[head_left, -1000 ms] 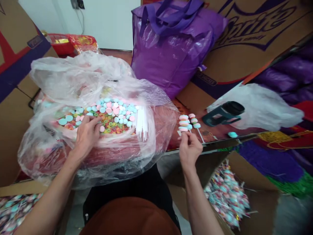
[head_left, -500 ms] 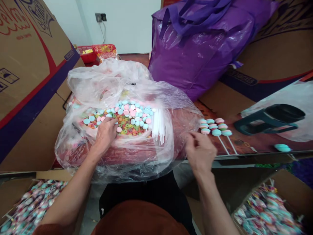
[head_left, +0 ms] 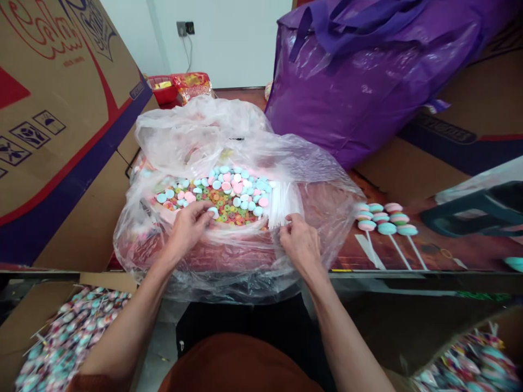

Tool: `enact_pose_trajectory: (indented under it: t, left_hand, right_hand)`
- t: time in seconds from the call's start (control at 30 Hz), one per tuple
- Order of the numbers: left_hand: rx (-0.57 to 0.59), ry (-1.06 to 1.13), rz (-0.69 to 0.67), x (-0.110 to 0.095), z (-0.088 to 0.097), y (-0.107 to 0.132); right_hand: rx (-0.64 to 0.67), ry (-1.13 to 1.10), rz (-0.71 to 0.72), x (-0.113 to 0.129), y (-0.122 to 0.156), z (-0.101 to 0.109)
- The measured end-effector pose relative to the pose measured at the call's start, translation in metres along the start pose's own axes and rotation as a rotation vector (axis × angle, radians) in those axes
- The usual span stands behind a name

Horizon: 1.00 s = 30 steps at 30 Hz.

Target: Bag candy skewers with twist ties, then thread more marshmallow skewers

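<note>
My left hand (head_left: 190, 226) pinches a pale marshmallow (head_left: 213, 213) between thumb and fingertips. It is just above the front of a heap of pink, blue and white marshmallows (head_left: 238, 188) and colourful gummy rings (head_left: 229, 209), inside a wide-open clear plastic bag (head_left: 196, 128). My right hand (head_left: 301, 242) is at the lower ends of a bundle of white sticks (head_left: 281, 201), its fingers closed on a stick end; the palm side is hidden. To the right, three stacked marshmallow lollipops (head_left: 386, 228) lie in a row on the table.
A large purple bag (head_left: 347, 81) and cardboard boxes (head_left: 81, 163) stand around the table. At the right lies a dark teal mug (head_left: 461, 215). Below the table edge, boxes hold many wrapped lollipops (head_left: 77, 332). A red basket (head_left: 165, 95) is at the back.
My right hand has moved left from beside the lollipops to the sticks. My left hand has lifted slightly from the heap with a marshmallow in its fingertips. The view has shifted left.
</note>
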<state>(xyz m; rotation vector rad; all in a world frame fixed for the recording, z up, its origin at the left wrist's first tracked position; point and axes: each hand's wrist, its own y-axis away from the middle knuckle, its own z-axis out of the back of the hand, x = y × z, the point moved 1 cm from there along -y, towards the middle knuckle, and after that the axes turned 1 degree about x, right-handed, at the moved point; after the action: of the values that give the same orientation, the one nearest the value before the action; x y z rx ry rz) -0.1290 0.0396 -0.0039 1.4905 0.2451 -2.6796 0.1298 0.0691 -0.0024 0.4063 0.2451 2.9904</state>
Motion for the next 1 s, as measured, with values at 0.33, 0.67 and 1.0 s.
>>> enact_pose_trajectory:
  t: [0.33,0.67,1.0]
  left_hand:
    - [0.219,-0.586,-0.278,-0.011,-0.001,0.004]
    - [0.166,0.208,-0.046,-0.016,-0.012,-0.011]
    - [0.229,0.934,0.333,-0.023,-0.033,0.011]
  right_hand:
    - [0.046,0.016,0.030,0.005,0.015,0.008]
    - [0.135,-0.888,0.096,-0.031,0.062,-0.003]
    - [0.402,-1.037,0.302,-0.005,0.086,-0.009]
